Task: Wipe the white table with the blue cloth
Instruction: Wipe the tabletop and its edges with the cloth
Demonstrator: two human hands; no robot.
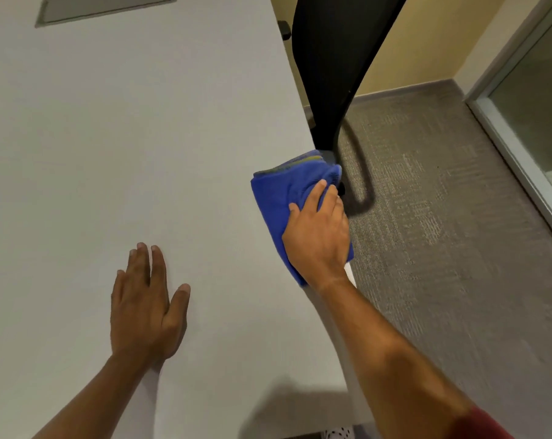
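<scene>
blue cloth (278,198): I see only its left and top part; my right hand (317,236) covers the rest, and its right side hangs past the table edge.
right fingers (327,193): tips curl over the cloth, I can't tell how far they wrap.
white table (125,137): cut off at left, top and bottom.
grey panel (106,7): set in the table top, cropped by the upper edge.
black chair (335,58): only the back and one armrest show; seat and base hidden.
sleeve (487,424): red, cropped at the bottom.

Head camera looks steeply down, close over the white table's (125,137) right edge.
</scene>
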